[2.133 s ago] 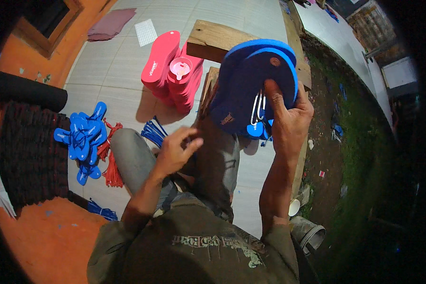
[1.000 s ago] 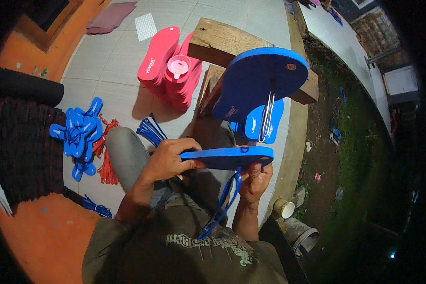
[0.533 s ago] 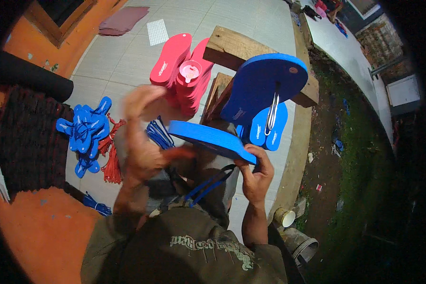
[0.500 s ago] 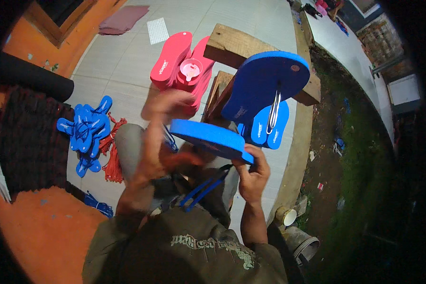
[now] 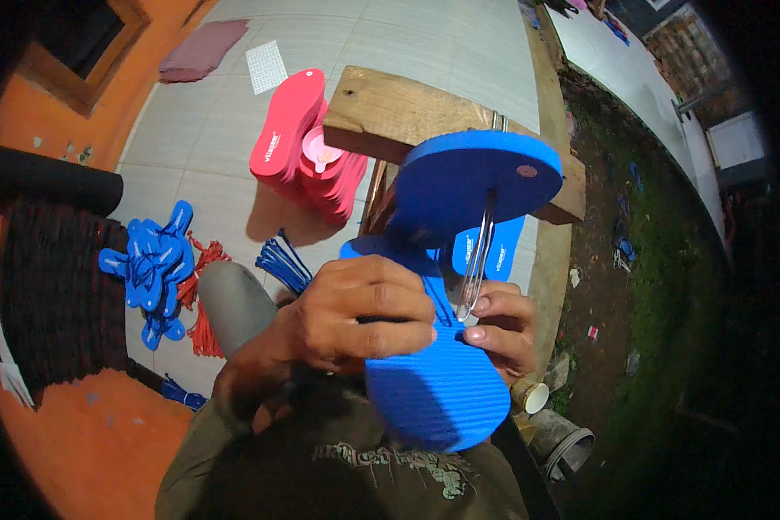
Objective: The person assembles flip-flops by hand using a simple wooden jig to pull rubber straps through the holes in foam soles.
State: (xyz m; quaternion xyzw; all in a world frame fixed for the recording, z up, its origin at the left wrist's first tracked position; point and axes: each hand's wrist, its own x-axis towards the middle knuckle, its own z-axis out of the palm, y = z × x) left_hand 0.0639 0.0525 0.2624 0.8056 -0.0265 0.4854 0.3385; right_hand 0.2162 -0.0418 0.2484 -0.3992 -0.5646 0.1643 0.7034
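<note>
A blue flip-flop sole (image 5: 442, 394) lies in front of me with its ribbed face up. My right hand (image 5: 504, 325) grips its right edge, thumb and finger beside the tip of a looped metal rod (image 5: 475, 277). Across the sole's left side my left hand (image 5: 368, 308) is closed, fingers curled; what they pinch is hidden. A thin blue strap (image 5: 440, 299) shows between my left hand and the rod tip. The rod passes through another blue sole (image 5: 481, 169), which hangs by the wooden beam (image 5: 407, 113).
Stacked red soles (image 5: 286, 130) bear a pink cup (image 5: 319, 152). At left lie blue flip-flops (image 5: 152, 260), red straps (image 5: 204, 321) and a dark stack of sheets (image 5: 61, 295). Blue straps (image 5: 283, 263) lie near my knee. Blue soles (image 5: 498, 247) stand behind the rod; buckets (image 5: 568, 446) are at right.
The sole in my right hand has turned ribbed face up and come to the rod tip. My left hand has moved right onto it. The hanging sole has shifted slightly down.
</note>
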